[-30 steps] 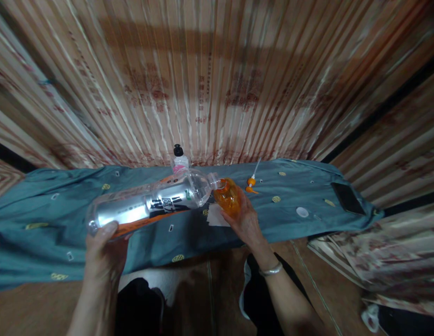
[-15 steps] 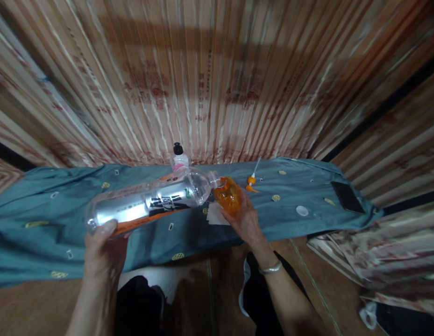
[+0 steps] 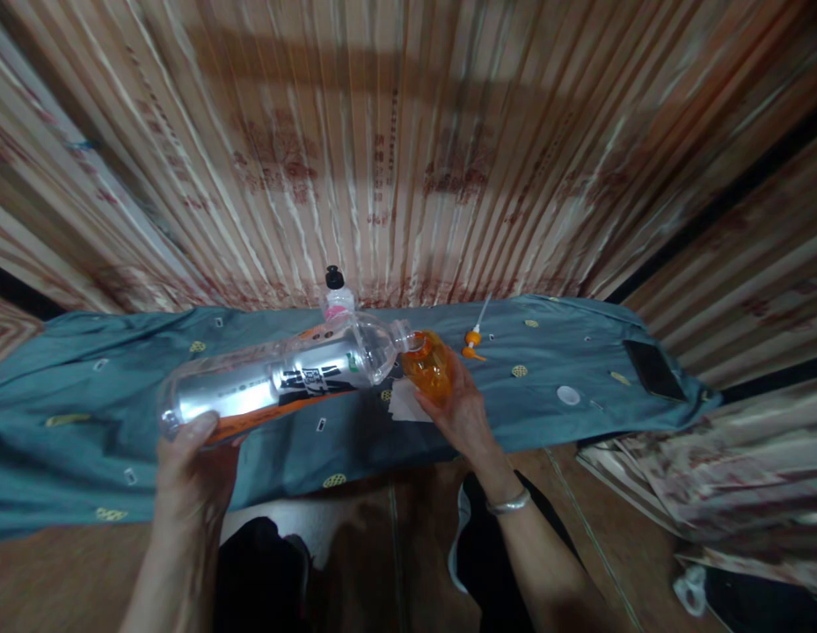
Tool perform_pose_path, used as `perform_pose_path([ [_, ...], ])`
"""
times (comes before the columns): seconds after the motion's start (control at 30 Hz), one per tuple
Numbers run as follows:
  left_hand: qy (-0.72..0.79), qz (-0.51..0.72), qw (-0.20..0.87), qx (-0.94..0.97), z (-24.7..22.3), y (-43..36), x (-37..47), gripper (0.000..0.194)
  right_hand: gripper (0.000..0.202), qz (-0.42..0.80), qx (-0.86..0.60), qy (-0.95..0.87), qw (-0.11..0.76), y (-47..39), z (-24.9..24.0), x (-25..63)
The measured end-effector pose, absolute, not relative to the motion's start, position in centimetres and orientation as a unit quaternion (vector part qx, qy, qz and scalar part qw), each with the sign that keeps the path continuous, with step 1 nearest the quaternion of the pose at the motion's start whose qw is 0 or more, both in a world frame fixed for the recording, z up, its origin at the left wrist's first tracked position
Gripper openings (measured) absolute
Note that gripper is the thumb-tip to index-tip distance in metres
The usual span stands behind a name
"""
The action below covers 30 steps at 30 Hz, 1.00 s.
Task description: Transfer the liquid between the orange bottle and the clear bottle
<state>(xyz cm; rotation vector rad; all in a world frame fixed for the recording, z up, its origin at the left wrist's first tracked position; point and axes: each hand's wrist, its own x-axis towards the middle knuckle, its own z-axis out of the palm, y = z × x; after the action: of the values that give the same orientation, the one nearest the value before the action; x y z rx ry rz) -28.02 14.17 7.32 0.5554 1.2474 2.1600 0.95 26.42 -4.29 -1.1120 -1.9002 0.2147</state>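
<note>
My left hand is closed around the base end of a large clear plastic bottle with a silver and orange label. The bottle lies nearly level, its uncapped neck slightly higher and pointing right. Its mouth is at the opening of a small orange translucent bottle, which my right hand grips from the right side. The orange bottle leans toward the clear one. Whether liquid flows between them I cannot make out. Beyond lies an orange pump top with a pale tube.
A bottle with a black cap stands behind the clear bottle. On the blue-green cloth are a white paper piece, a round white disc and a dark phone. A patterned curtain hangs behind.
Almost nothing differs. The large bottle and my left hand sit a touch further left and higher in view; both grips stay the same.
</note>
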Motion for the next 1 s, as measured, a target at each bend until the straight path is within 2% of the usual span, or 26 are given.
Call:
perform_pose_path([
  [0.6,0.479,0.808,0.273,0.211,8.18,14.17,-27.49,0.087,0.095,0.068,-0.446,-0.776,0.441,26.50,-4.53,0.94],
  [1.0,0.477,0.805,0.278,0.219,7.72,14.30,-27.84,0.089,0.091,0.064,-0.445,-0.776,0.442,26.46,-4.55,0.88],
])
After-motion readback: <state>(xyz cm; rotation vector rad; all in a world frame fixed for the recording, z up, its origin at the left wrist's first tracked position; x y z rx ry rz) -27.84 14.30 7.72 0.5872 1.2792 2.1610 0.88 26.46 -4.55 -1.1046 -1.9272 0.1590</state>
